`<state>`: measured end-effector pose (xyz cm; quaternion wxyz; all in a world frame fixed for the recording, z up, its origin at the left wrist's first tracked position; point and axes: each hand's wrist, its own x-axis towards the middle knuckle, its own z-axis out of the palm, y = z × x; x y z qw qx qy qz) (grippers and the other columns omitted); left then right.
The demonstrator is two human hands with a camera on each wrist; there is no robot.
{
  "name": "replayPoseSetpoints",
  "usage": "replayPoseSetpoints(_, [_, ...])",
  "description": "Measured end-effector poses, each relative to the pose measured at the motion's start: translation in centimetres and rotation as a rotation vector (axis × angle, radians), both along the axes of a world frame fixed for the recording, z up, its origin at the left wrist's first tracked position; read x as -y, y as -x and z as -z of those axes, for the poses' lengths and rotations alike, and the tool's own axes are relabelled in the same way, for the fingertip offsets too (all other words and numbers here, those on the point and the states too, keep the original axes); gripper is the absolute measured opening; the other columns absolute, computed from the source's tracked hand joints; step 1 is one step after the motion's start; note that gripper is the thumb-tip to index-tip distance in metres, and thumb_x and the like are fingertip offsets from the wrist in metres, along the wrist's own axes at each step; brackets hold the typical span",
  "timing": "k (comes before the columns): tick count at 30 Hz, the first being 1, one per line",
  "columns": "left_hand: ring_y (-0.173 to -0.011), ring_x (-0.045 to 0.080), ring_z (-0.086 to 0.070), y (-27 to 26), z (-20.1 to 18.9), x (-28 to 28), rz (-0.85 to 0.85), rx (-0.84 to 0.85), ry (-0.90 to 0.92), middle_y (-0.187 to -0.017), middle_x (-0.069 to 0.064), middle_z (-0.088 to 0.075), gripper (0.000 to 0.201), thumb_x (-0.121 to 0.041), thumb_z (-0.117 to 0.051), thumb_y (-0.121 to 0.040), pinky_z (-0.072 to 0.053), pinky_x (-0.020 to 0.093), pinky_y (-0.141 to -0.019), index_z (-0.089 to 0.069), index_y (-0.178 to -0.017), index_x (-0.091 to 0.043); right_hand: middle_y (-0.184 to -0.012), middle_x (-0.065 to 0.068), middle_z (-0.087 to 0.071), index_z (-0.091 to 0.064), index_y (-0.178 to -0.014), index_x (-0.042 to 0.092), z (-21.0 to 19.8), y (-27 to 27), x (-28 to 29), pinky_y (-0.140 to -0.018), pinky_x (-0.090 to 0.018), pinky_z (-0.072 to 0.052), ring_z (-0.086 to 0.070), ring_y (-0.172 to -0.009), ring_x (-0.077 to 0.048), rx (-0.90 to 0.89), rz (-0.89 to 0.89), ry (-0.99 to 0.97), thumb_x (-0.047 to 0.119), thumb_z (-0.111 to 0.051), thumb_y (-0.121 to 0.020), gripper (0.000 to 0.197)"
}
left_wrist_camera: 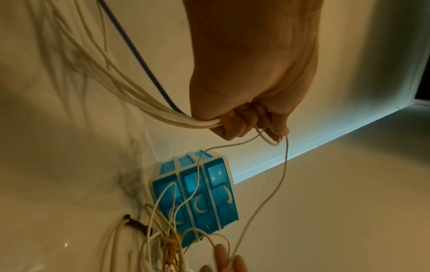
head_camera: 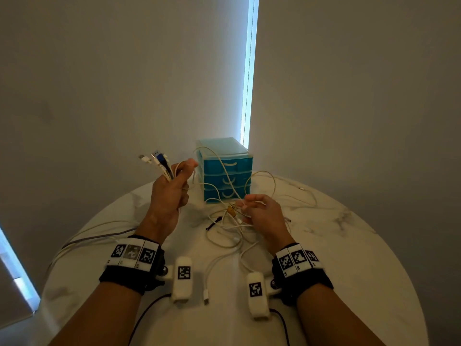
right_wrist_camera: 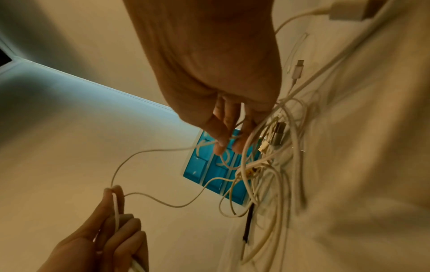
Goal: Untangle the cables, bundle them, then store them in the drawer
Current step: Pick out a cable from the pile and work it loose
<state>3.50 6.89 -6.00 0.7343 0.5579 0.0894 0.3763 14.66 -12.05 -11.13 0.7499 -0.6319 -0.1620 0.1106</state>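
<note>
At nine o'clock of the round table [head_camera: 349, 245] I have my left hand [head_camera: 169, 193] raised, fist closed round a sheaf of cables [left_wrist_camera: 130, 103], with their plug ends [head_camera: 157, 162] fanned out above the knuckles and the long tails trailing back off the table edge at about eight o'clock. One thin white strand [left_wrist_camera: 282, 176] leaves that fist and loops across the front of the blue drawer unit [head_camera: 224, 168] at twelve o'clock. My worry starts there: if I pull the left hand further away, I judge that strand could snag on a drawer handle or drag the light unit, and it may cinch the knot instead of freeing it.

Moving toward the centre, the tangle [head_camera: 232, 216] sits just in front of the drawers, a heap of pale cords crossing one another, with a small yellowish tie or connector and a short black piece [head_camera: 214, 223] caught in it. Pulling blind could tighten those crossings.

At about two o'clock of the tangle my right hand [head_camera: 262, 213] hovers low, thumb and fingertips pinching one thin cord, the other fingers loosely spread. If that pinch slips, the freed length would drop back into the heap. All three drawers look closed, so nothing is stored yet.
</note>
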Motion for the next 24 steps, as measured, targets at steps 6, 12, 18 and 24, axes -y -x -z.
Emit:
replayPoseSetpoints(6, [-0.052,0.007,-0.024,-0.1,0.2,0.6,0.140,-0.167,0.031,-0.080,-0.007,-0.052,0.059,-0.063,-0.083,-0.080,-0.018,0.023,-0.047,-0.069,-0.115,-0.018,-0.104,-0.002,-0.084,-0.083,-0.111,0.012,-1.3,0.8,0.6,-0.089,-0.028,-0.063,-0.079,-0.103,-0.018,0.223,0.043,-0.068,0.004,-0.078,-0.095,0.019])
replayPoseSetpoints(12, [-0.040,0.004,-0.035,0.5,0.0,4.1,0.109,-0.338,-0.292,-0.049,-0.015,-0.050,0.029,-0.049,-0.083,-0.088,-0.028,0.018,-0.042,-0.084,-0.099,-0.023,-0.097,-0.012,-0.083,-0.070,-0.113,0.002,-2.5,2.3,0.1,-0.081,-0.036,-0.067,-0.081,-0.097,-0.028,0.250,-0.106,-0.053,0.009,-0.085,-0.091,0.028])
replayPoseSetpoints(18, [-0.047,-0.005,-0.054,0.1,-0.3,4.3,-0.092,-0.197,-0.241,-0.058,-0.019,-0.065,0.025,-0.039,-0.081,-0.092,-0.040,0.010,-0.049,-0.080,-0.091,-0.013,-0.102,-0.006,-0.084,-0.062,-0.120,0.011,-2.4,2.2,-0.2,-0.075,-0.022,-0.062,-0.081,-0.095,-0.016,0.177,-0.172,0.123,0.018,-0.089,-0.089,0.042])
replayPoseSetpoints(24, [-0.054,0.010,-0.037,0.1,-0.3,2.2,-0.159,-0.030,-0.033,-0.085,-0.002,-0.073,0.031,-0.057,-0.071,-0.096,-0.030,0.025,-0.047,-0.082,-0.088,-0.029,-0.113,0.000,-0.075,-0.069,-0.113,0.021,-0.1,-0.3,0.2,-0.100,-0.047,-0.060,-0.072,-0.107,-0.022,0.106,0.060,0.345,0.022,-0.084,-0.085,0.032])
